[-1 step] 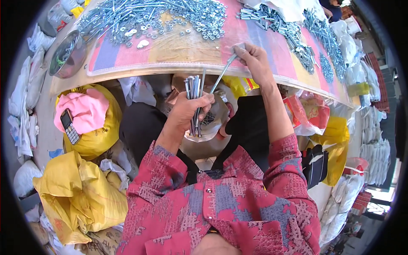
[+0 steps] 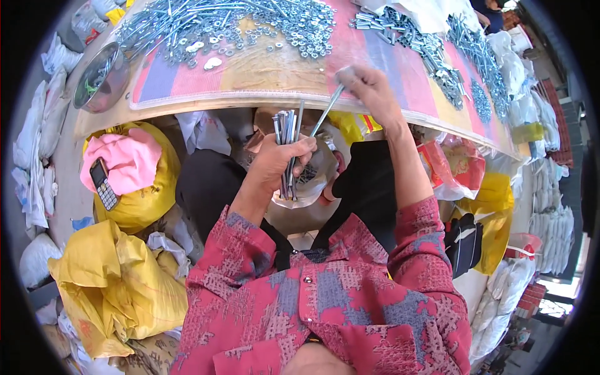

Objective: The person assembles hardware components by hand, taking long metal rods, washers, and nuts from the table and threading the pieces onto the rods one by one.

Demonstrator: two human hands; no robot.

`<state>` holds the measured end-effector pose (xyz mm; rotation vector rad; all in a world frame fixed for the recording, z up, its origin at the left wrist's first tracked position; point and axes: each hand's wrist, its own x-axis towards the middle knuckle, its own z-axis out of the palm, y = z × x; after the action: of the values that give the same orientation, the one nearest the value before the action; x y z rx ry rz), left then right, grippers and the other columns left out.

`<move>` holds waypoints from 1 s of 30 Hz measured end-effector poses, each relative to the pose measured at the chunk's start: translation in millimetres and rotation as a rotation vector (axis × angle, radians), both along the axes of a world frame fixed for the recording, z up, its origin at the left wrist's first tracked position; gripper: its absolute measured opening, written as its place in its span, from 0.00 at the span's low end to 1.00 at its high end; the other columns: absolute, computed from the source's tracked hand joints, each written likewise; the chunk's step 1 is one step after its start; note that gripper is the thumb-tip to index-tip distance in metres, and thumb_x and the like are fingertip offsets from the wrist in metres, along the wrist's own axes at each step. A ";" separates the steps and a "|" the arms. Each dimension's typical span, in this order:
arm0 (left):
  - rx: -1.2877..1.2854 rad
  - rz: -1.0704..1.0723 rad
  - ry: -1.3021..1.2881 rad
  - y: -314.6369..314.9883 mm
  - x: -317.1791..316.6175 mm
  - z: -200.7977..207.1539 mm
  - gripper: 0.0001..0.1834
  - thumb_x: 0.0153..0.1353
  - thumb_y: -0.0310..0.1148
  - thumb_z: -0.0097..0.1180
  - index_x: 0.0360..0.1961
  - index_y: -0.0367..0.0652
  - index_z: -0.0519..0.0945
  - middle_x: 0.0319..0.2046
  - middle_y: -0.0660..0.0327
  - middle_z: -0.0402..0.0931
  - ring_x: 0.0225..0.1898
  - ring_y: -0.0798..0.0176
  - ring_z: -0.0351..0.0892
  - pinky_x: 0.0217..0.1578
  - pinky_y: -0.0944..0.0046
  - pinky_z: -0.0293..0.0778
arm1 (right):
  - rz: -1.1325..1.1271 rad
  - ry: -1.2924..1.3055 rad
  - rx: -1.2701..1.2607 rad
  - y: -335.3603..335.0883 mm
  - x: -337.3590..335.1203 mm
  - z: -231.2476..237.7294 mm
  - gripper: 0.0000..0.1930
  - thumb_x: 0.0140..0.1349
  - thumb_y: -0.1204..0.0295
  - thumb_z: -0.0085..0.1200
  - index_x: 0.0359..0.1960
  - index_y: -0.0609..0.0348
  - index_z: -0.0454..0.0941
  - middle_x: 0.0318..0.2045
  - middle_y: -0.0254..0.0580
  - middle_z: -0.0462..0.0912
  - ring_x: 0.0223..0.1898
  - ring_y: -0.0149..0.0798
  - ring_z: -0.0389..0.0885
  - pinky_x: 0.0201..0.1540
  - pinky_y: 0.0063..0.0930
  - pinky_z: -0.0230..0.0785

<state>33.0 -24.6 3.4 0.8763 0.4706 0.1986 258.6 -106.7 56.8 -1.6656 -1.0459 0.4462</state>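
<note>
My left hand (image 2: 283,161) is closed around a bundle of long metal bolts (image 2: 286,128), held upright above my lap with their ends poking out over and under my fist. One long bolt (image 2: 327,111) slants up and to the right from beside that bundle. Its top end meets the fingertips of my right hand (image 2: 370,92), which pinch it just over the table's near edge. A small pale round piece, perhaps a washer, shows blurred at these fingertips. Below the bundle, between my knees, sits an open white bag (image 2: 320,178) with dark metal pieces inside.
Piles of bolts (image 2: 187,28), washers (image 2: 311,40) and metal sleeves (image 2: 406,34) cover parts of the striped table mat (image 2: 250,78). A metal bowl (image 2: 115,81) stands at the table's left corner. A phone (image 2: 103,184) and pink cloth (image 2: 134,159) lie on a yellow sack (image 2: 150,209).
My right hand has shifted slightly left and is now blurred at the fingers. My left hand keeps its hold on the bundle, nearly unmoved.
</note>
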 end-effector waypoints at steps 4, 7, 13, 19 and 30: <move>-0.028 0.114 -0.020 7.2 -4.8 -0.5 0.10 0.55 0.30 0.65 0.32 0.35 0.79 0.21 0.62 0.76 0.16 0.73 0.71 0.13 0.76 0.64 | 0.268 0.090 -0.140 23.5 -23.3 17.7 0.08 0.64 0.68 0.55 0.36 0.59 0.82 0.21 0.25 0.74 0.22 0.18 0.66 0.25 0.14 0.56; -0.049 0.336 -0.062 13.1 -9.5 5.8 0.11 0.55 0.27 0.65 0.38 0.38 0.78 0.27 0.60 0.79 0.21 0.70 0.77 0.13 0.75 0.65 | 0.304 0.433 -0.220 37.4 -58.5 13.6 0.08 0.63 0.70 0.55 0.39 0.60 0.82 0.21 0.26 0.75 0.21 0.19 0.68 0.22 0.13 0.56; -0.157 0.381 -0.133 31.8 -39.2 2.4 0.15 0.55 0.28 0.66 0.41 0.37 0.76 0.28 0.58 0.79 0.25 0.68 0.79 0.14 0.75 0.66 | 0.460 0.530 -0.363 63.6 -104.6 6.9 0.13 0.63 0.64 0.55 0.40 0.61 0.81 0.21 0.30 0.77 0.19 0.20 0.69 0.20 0.12 0.55; -0.242 0.466 -0.087 48.0 -57.5 -3.5 0.14 0.59 0.31 0.61 0.42 0.32 0.77 0.29 0.56 0.78 0.23 0.66 0.75 0.14 0.77 0.65 | 0.115 -0.165 -0.084 154.4 -88.2 -1.9 0.14 0.62 0.61 0.54 0.38 0.60 0.80 0.24 0.38 0.79 0.26 0.35 0.75 0.29 0.29 0.66; -0.172 0.521 -0.070 47.4 -57.0 -6.1 0.08 0.60 0.28 0.59 0.36 0.33 0.79 0.23 0.61 0.76 0.17 0.70 0.71 0.12 0.77 0.62 | 0.008 -0.874 -0.055 199.9 -80.3 -37.9 0.12 0.62 0.62 0.50 0.37 0.57 0.77 0.35 0.53 0.80 0.40 0.57 0.79 0.41 0.48 0.69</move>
<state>-24.0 22.8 -2.7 0.5631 0.6348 0.6545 178.3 93.2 18.9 -1.9449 -1.6654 -0.3013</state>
